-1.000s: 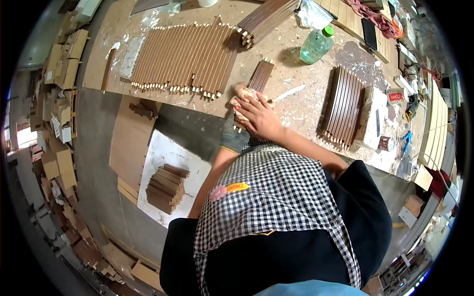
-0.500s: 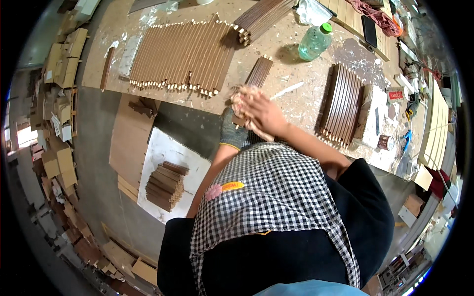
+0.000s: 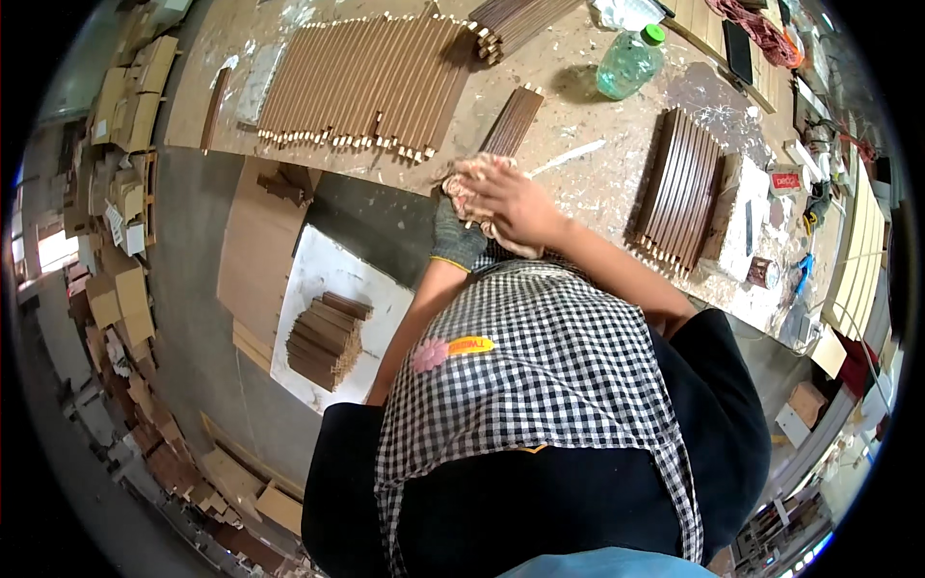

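Observation:
My left hand (image 3: 457, 236), in a grey knit glove with a yellow cuff edge, is at the table's front edge, close to my apron. Its fingers are mostly hidden under a crumpled, pinkish-beige cloth (image 3: 472, 183). They appear closed round a brown wooden strip, whose end showed beside the glove a moment ago and is now covered. My bare right hand (image 3: 520, 207) is closed on the cloth and presses it over the left hand. Just beyond them, a few dark brown strips (image 3: 513, 120) with pale peg ends lie on the table.
A wide row of brown strips (image 3: 366, 87) covers the table's left, with a stack (image 3: 525, 24) behind. A green-capped bottle (image 3: 631, 65) stands farther right, beyond another row of strips (image 3: 677, 193). At lower left, more strips (image 3: 328, 342) lie on a white board (image 3: 299, 275).
The view has shifted slightly, so the table sits higher in it. My right hand and the cloth have moved a little over the left hand, covering the strip's end.

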`<state>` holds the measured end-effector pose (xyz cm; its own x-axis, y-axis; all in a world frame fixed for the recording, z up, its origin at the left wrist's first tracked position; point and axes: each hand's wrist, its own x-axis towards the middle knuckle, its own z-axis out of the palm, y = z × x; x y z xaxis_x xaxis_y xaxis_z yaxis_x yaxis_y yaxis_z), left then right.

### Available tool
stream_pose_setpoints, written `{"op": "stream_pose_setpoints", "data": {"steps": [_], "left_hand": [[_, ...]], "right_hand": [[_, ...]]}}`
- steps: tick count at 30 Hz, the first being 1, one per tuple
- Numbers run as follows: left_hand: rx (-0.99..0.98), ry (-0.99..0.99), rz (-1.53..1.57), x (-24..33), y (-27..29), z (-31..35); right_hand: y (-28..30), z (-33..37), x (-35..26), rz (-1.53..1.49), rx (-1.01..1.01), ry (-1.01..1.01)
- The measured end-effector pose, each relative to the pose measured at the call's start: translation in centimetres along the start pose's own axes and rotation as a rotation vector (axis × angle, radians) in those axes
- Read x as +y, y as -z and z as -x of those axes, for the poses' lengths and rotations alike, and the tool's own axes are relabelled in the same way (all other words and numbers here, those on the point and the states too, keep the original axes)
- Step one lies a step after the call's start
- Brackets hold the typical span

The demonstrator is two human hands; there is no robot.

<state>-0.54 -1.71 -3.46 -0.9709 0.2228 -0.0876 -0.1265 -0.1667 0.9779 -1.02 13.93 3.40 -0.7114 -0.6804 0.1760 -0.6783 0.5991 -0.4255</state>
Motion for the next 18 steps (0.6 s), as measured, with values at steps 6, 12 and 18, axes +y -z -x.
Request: {"op": "stream_pose_setpoints", "data": {"steps": [6, 12, 18], "left_hand": [[0.045, -0.019, -0.220, 0.7, -0.5, 0.3], [0.012, -0.050, -0.432, 0.9, 0.8, 1.4], [-0.232, -0.250, -0.772, 2.6, 1.2, -0.5]], "right_hand": [[-1.1, -1.1, 7.9, 0.257, 0.246, -0.349], [-0.1, 0.8, -2.6, -0.090, 0.189, 0.206], [6.2, 1.8, -1.3, -0.727, 0.178, -0.125]]}}
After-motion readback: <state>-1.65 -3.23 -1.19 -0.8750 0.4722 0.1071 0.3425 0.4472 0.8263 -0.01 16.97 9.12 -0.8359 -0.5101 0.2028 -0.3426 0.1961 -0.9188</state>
